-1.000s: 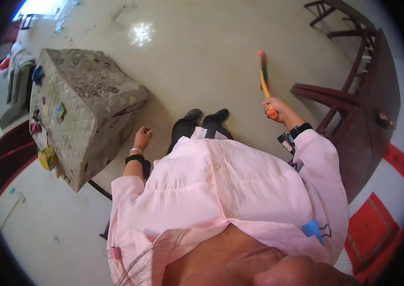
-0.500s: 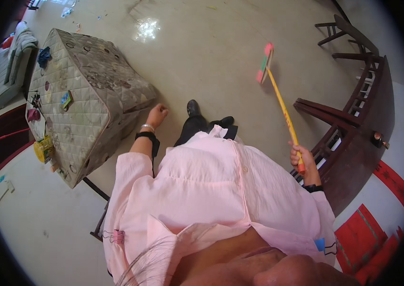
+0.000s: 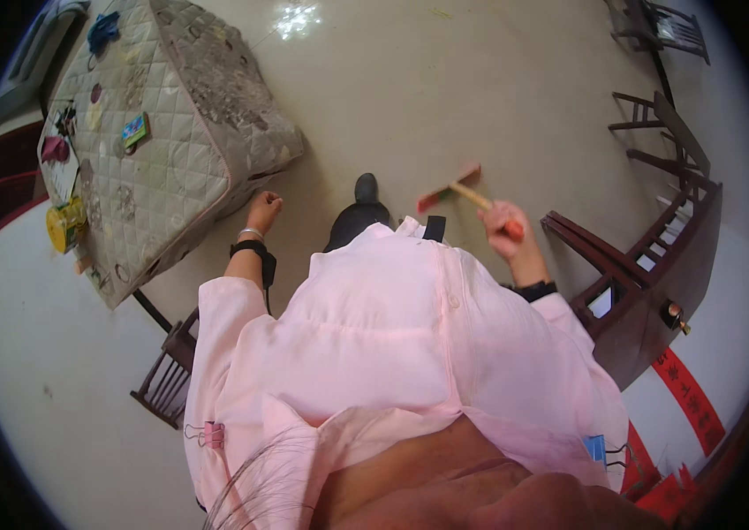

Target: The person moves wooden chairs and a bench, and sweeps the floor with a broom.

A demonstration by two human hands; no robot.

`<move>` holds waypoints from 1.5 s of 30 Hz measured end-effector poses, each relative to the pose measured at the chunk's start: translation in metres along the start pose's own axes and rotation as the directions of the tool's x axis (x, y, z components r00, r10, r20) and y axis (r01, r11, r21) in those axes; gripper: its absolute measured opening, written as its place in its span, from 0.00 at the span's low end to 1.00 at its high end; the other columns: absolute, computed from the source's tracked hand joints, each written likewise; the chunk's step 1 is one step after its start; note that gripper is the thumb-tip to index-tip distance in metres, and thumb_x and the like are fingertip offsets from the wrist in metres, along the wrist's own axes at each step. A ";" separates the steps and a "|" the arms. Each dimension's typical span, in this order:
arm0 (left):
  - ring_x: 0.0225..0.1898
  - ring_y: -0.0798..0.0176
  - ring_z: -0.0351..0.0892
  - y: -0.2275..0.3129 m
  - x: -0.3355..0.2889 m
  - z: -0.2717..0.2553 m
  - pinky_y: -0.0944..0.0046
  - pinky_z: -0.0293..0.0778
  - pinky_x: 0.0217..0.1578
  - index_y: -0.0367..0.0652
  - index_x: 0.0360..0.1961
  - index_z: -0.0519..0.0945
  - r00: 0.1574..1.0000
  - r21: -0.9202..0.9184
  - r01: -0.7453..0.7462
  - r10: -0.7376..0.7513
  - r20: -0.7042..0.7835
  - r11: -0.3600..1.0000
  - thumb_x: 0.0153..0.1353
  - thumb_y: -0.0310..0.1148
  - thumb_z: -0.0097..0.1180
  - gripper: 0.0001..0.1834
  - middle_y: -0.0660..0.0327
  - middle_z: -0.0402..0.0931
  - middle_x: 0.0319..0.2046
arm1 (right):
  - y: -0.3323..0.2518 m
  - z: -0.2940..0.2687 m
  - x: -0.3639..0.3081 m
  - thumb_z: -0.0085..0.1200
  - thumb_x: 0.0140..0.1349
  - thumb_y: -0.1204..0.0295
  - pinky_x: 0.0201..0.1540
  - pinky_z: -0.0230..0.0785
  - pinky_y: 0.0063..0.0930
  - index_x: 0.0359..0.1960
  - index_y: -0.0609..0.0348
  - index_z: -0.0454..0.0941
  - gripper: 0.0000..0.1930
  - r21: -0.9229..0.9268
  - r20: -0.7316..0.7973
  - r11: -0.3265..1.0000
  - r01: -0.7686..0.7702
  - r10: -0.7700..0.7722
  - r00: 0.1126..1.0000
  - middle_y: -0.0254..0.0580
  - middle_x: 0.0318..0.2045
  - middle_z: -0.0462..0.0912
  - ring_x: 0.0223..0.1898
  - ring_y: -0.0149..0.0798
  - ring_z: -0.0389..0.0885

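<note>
My right hand (image 3: 507, 231) is closed round the yellow handle of a broom (image 3: 472, 194), close to the handle's red end. The handle slants away from me, and the red-and-green broom head lies low over the floor just ahead of my feet. Loosely curled, my left hand (image 3: 265, 212) hangs at my side with nothing visible in it. Close by that hand is the lower edge of a quilted cloth (image 3: 189, 177) draped over a table. One of my black shoes (image 3: 366, 188) shows on the floor.
A yellow tub (image 3: 66, 225), a small green packet (image 3: 135, 130) and a blue cloth (image 3: 102, 32) are on the quilted cover. Dark wooden furniture (image 3: 657, 283) stands close on my right, with chairs (image 3: 657, 124) beyond. Another chair (image 3: 165, 375) is behind my left arm.
My right hand has swung inward and forward, bringing the broom head nearer my feet and to the left. I have walked forward; the covered table now lies farther back along my left.
</note>
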State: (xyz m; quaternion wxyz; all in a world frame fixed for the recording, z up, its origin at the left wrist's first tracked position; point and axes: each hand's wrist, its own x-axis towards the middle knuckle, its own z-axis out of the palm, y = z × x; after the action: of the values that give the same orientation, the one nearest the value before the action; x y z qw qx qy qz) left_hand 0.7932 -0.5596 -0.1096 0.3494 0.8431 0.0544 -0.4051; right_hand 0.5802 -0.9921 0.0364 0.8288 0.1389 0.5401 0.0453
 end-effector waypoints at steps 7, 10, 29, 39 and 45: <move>0.26 0.65 0.71 -0.035 -0.028 0.028 0.69 0.66 0.29 0.35 0.29 0.72 0.990 -0.047 0.124 -0.127 -0.060 0.991 0.46 0.34 0.49 0.13 0.58 0.73 0.23 | -0.061 0.083 -0.004 0.36 0.53 0.75 0.15 0.61 0.16 0.40 0.80 0.53 0.17 0.022 0.350 0.997 -0.079 0.066 0.934 0.32 0.14 0.63 0.14 0.25 0.64; 0.25 0.66 0.71 -0.013 -0.041 0.046 0.69 0.66 0.29 0.35 0.29 0.72 0.992 -0.074 0.078 -0.085 -0.088 0.994 0.45 0.34 0.49 0.13 0.59 0.73 0.23 | -0.075 0.076 -0.012 0.34 0.54 0.74 0.13 0.59 0.15 0.43 0.78 0.54 0.18 -0.095 0.342 0.995 -0.014 0.046 0.938 0.31 0.14 0.61 0.13 0.24 0.62; 0.23 0.69 0.69 -0.002 -0.212 0.207 0.71 0.66 0.26 0.37 0.28 0.71 0.775 -0.592 0.206 -0.499 -0.387 0.779 0.46 0.33 0.49 0.11 0.61 0.71 0.21 | -0.225 0.073 -0.056 0.40 0.56 0.66 0.24 0.61 0.40 0.42 0.63 0.61 0.15 -0.037 0.239 -0.992 0.125 0.112 0.964 0.57 0.20 0.70 0.22 0.53 0.70; 0.21 0.70 0.68 -0.012 -0.288 0.302 0.71 0.66 0.25 0.37 0.26 0.70 0.664 -0.777 0.288 -0.701 -0.260 0.560 0.46 0.32 0.48 0.09 0.63 0.70 0.18 | -0.078 0.061 0.135 0.39 0.54 0.69 0.26 0.65 0.40 0.42 0.59 0.61 0.14 0.538 -0.140 -0.550 0.639 0.690 0.711 0.50 0.23 0.73 0.25 0.49 0.72; 0.20 0.71 0.67 -0.016 -0.324 0.320 0.72 0.65 0.24 0.36 0.27 0.70 0.651 -0.777 0.257 -0.697 -0.300 0.575 0.47 0.32 0.49 0.09 0.63 0.69 0.18 | 0.073 0.000 0.197 0.40 0.51 0.71 0.27 0.68 0.35 0.32 0.58 0.69 0.08 0.590 0.008 -0.582 0.560 0.697 0.717 0.45 0.22 0.74 0.25 0.44 0.75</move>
State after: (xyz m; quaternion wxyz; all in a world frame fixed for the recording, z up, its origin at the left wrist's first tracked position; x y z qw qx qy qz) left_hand 0.3653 -0.6876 -0.0217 0.4638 0.6841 0.5392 -0.1616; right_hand 0.6667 -0.8779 -0.1170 -0.0834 0.8189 0.4732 -0.3140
